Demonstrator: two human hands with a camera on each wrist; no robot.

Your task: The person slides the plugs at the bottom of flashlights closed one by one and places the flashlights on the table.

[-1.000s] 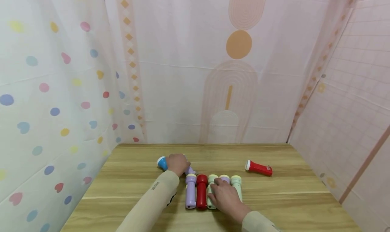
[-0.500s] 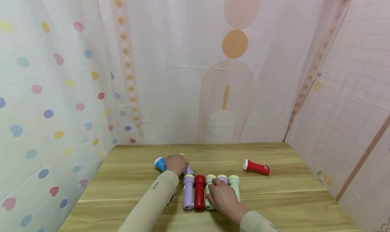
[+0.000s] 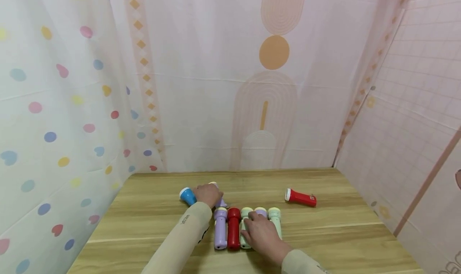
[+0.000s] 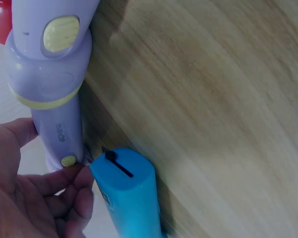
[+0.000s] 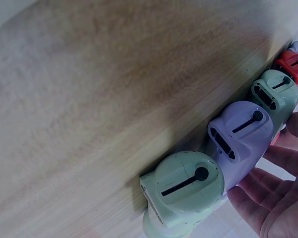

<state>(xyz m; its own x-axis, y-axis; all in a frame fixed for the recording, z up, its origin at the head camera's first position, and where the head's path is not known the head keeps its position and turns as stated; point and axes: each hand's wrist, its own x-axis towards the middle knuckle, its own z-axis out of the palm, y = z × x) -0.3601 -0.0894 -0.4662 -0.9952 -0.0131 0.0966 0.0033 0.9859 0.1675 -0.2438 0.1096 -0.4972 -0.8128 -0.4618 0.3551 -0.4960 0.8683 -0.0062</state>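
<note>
My left hand (image 3: 208,194) pinches a purple flashlight (image 4: 59,119) near its tail, with the thumb on one side and fingers on the other. That tail lies close to the head of another purple flashlight (image 3: 220,235), the leftmost of a side-by-side row. To its right in the row come a red flashlight (image 3: 233,231), a pale green one (image 5: 278,91), a purple one (image 5: 246,126) and another pale green one (image 5: 191,181). My right hand (image 3: 263,232) rests across the right part of this row, its relaxed fingers touching the flashlights. Its palm hides much of the purple one.
A blue flashlight (image 3: 187,196) with a white rim lies just left of my left hand. Apart at the right lies a red flashlight (image 3: 301,198) with a white rim. Patterned curtains (image 3: 201,118) stand behind and beside the wooden table (image 3: 324,234).
The head view has turned slightly right, so the scene sits further left. Both hands stay nearly in place. A bit more of the blue flashlight shows beside the left hand.
</note>
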